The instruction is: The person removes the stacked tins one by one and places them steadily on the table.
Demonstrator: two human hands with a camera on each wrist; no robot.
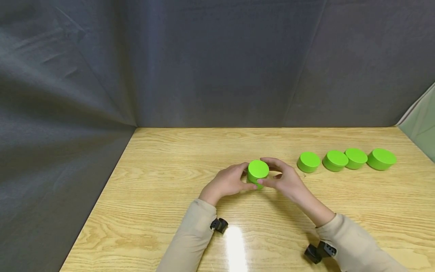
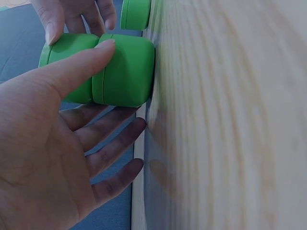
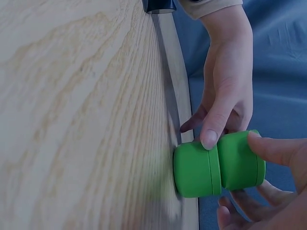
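Observation:
Two round green lidded containers stand stacked on the wooden table, the upper container point(image 1: 258, 170) directly on the lower container point(image 3: 194, 170). My left hand point(image 1: 229, 180) grips the lower one, its thumb lying along the side near the seam and its fingers behind. From the other side my right hand point(image 1: 287, 182) pinches the upper one between thumb and fingers. In the right wrist view the two containers sit slightly offset from each other. The head view hides most of the lower container beneath the upper one and behind the fingers.
Several more green containers stand in a row at the right rear: one container point(image 1: 308, 162) nearest my right hand, and a wider oval container point(image 1: 382, 159) at the far end. Dark cloth point(image 1: 221, 64) hangs behind and left of the wooden table point(image 1: 153, 211).

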